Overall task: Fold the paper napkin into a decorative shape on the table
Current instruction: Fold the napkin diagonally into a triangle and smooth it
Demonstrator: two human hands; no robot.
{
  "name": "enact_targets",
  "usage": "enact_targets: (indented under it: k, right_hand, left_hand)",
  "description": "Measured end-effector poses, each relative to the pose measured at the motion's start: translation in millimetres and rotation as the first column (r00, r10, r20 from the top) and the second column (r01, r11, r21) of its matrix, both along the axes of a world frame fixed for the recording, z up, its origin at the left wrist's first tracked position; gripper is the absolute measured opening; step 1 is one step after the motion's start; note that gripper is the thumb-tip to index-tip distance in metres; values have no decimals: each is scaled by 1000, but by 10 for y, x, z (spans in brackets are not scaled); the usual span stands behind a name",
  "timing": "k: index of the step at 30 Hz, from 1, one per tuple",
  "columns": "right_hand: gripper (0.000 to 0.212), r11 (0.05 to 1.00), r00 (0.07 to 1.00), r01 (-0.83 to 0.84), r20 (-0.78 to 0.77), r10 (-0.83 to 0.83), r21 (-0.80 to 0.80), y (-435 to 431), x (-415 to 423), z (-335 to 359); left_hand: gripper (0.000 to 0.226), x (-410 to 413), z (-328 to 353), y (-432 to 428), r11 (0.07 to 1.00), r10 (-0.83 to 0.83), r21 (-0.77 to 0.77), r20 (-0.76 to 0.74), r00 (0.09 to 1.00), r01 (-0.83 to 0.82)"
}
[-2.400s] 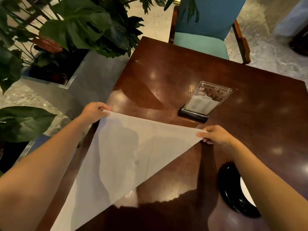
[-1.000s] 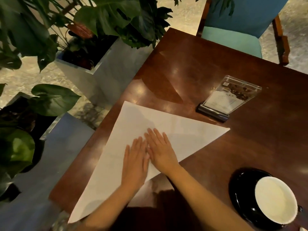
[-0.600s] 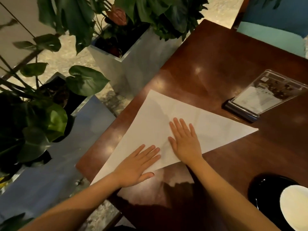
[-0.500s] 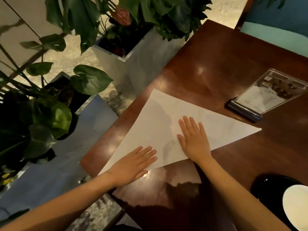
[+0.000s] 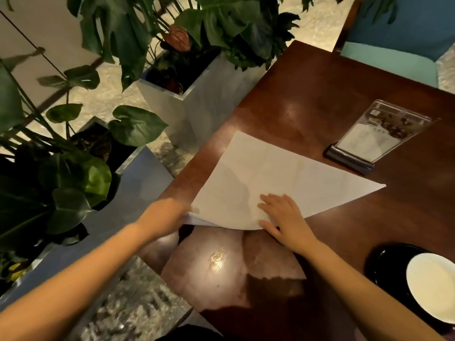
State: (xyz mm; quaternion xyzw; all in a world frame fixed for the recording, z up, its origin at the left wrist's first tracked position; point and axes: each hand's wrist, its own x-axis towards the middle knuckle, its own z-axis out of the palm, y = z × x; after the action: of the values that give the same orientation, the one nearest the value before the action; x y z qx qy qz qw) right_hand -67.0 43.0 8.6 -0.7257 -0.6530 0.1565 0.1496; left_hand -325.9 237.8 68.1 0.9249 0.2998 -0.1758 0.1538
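Holding one napkin (image 5: 268,178): two hands, left (image 5: 165,215) gripping, right (image 5: 283,219) flat.

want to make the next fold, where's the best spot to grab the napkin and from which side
Probably the near-left corner of the napkin, taken from the left table edge. The sheet lies flat as a triangle, but that corner is already lifted with its layers parted, where the left hand pinches it. The right hand lies flat on the paper by the near edge, which should pin the rest.
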Motion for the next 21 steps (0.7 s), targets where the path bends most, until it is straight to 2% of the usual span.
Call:
enact_targets:
  k: [2, 4, 7, 9, 12, 14, 16, 18, 21]
  right_hand:
    - [62, 999, 995, 9, -98, -12, -32, -123, 10, -35]
    - [64, 999, 986, 11, -163, -16, -30, -180, 46, -63]
    - [65, 997, 959, 69, -274, -74, -28, -194, 48, -60]
    - [51, 990, 943, 140, -306, -133, 1, -198, 12, -63]
    - [13, 951, 933, 294, -243, -264, 97, -185, -125, -57]
    - [10, 927, 923, 366, -155, -352, 77, -180, -243, -33]
    - [11, 892, 890, 448, -125, -439, 54, -202, -317, -36]
    - [12, 819, 810, 574, -148, -568, 2, -225, -339, -25]
    - [14, 721, 709, 690, -133, -692, -71, -225, -353, 46]
  left_hand:
    - [16, 83, 150, 253, 996, 43, -80, -82, 996, -49]
    - [13, 199, 292, 432, 990, 69, -121, -36, 997, -73]
    - [9, 397, 425, 612, 967, 176, -210, 134, 975, -146]
    - [14, 575, 469, 698, 921, 312, -318, 259, 914, -225]
    - [18, 885, 449, 774, 735, 623, -567, 348, 701, -371]
    - [22, 1102, 391, 781, 608, 756, -672, 329, 566, -422]
    - [18, 1310, 311, 791, 591, 773, -697, 344, 533, -407]
    - [17, 1504, 235, 796, 587, 776, -706, 352, 523, -396]
    - [18, 1758, 110, 817, 600, 770, -678, 343, 539, -425]
